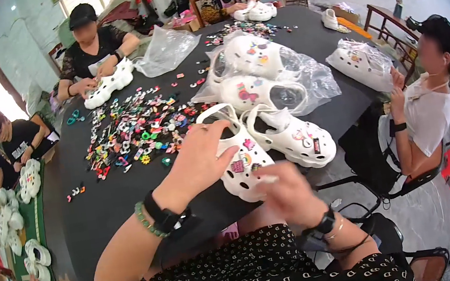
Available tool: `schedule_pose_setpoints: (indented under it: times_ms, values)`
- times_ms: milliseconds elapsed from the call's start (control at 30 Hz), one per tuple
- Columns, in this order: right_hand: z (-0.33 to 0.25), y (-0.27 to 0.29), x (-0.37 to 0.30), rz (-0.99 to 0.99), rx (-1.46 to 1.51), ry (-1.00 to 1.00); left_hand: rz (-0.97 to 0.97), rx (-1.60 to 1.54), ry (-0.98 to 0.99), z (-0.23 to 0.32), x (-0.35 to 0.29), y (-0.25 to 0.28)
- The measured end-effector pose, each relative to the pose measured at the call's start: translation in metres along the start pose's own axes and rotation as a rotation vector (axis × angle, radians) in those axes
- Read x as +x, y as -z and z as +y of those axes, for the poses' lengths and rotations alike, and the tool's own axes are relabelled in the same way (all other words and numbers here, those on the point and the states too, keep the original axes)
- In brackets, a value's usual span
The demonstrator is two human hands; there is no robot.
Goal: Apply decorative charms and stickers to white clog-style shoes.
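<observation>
A white clog [236, 177] with colourful charms on its upper rests at the table's near edge. My left hand [200, 153] grips it from the left, with fingers over the foot opening and the thumb along the upper. Close to the clog's toe is my right hand [292, 191], slightly blurred, its fingers curled in a pinch. A small whitish bit shows at those fingertips, too smeared to name. Touching the held clog on the right is a second white clog [302, 143], also decorated with charms.
Loose shoe charms [135, 131] lie in a wide heap on the dark table [104, 230]. Behind the clogs are more white clogs [246, 90] in clear plastic bags. Co-workers sit around the table; one at right handles a bagged clog [363, 63]. A chair [372, 176] stands at right.
</observation>
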State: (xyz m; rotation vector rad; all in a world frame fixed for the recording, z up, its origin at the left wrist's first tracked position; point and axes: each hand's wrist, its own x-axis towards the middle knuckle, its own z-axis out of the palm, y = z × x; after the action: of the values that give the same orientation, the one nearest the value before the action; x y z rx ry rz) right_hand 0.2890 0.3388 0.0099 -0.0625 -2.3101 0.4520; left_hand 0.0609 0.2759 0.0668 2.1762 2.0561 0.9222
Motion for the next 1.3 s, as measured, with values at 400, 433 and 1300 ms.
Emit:
schedule_pose_setpoints:
  times_ms: [400,433,1300]
  values:
    - [0.117,0.06,-0.112,0.016,0.117,-0.669,-0.074,0.038,0.111,-0.012,0.064,-0.111]
    - [0.124,0.052,-0.119,0.076,0.103,-0.665,0.001,0.017,0.167,-0.01,0.065,-0.119]
    - [-0.076,-0.218,0.067,-0.249,0.442,-0.165,0.337,0.068,1.011,-0.072,-0.293,0.113]
